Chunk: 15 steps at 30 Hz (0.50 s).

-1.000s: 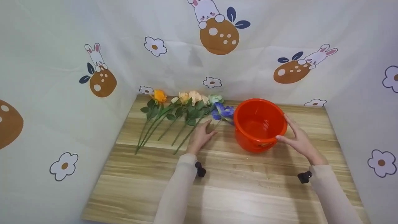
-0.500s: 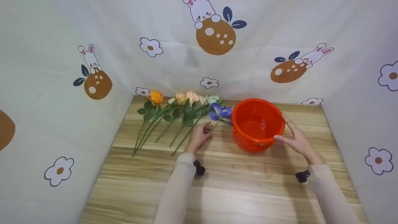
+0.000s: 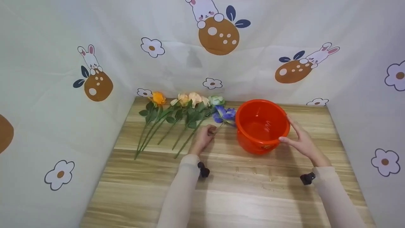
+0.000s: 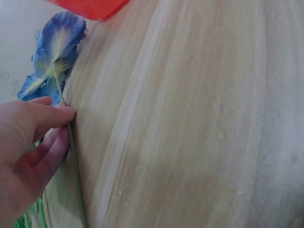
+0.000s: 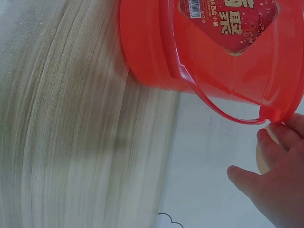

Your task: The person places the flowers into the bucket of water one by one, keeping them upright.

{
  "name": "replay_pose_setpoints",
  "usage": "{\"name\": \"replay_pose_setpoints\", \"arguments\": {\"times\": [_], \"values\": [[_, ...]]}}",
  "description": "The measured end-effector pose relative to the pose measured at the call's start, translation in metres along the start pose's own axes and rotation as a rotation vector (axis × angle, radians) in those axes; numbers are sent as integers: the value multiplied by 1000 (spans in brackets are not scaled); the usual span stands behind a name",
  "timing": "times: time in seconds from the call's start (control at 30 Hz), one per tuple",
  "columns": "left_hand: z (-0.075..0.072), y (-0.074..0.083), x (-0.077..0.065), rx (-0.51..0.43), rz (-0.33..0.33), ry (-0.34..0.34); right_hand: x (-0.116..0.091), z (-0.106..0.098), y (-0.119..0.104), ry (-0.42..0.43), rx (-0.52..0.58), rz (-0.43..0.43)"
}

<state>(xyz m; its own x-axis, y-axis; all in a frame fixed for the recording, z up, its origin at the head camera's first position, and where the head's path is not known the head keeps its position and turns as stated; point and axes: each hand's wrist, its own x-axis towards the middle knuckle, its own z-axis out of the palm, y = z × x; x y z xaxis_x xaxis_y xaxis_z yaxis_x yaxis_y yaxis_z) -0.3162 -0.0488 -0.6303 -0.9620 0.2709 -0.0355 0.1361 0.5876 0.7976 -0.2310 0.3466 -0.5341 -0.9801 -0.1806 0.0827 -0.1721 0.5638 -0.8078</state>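
A blue flower [image 3: 225, 114] lies on the wooden table [image 3: 237, 190], just left of an orange-red plastic bucket [image 3: 253, 147]. My left hand [image 3: 211, 131] pinches its thin stem a little below the bloom. The left wrist view shows the thumb and fingers of that hand [image 4: 66, 116] curled round the stem under the blue flower [image 4: 54, 52]. My right hand [image 3: 284, 128] rests against the bucket's right rim with fairly straight fingers. In the right wrist view its fingertips [image 5: 261, 137] touch the rim near the handle of the bucket [image 5: 156, 52].
More stemmed flowers lie in a row at the back left: an orange one [image 3: 159, 98], peach ones [image 3: 190, 98] and a pale green one [image 3: 217, 100]. Printed cloth walls close in the table on three sides. Small water drops dot the wood in front of the bucket.
My left hand went from lying flat on the table beside the stems to curling its fingers round the blue flower's stem. The right hand has stayed on the bucket.
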Motion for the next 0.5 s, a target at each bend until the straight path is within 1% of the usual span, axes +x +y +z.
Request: {"name": "replay_pose_setpoints", "arguments": {"times": [0.2, 0.37, 0.5], "values": [[-1, 2, -2, -6, -54, 4, -1, 0, -1, -1, 4, -2], [-7, 9, -4, -77, -46, 22, -1, 0, -2, -5, 13, 14], [-13, 15, -5, -97, -57, 49, -1, 0, -2, -6, 19, 19]]}}
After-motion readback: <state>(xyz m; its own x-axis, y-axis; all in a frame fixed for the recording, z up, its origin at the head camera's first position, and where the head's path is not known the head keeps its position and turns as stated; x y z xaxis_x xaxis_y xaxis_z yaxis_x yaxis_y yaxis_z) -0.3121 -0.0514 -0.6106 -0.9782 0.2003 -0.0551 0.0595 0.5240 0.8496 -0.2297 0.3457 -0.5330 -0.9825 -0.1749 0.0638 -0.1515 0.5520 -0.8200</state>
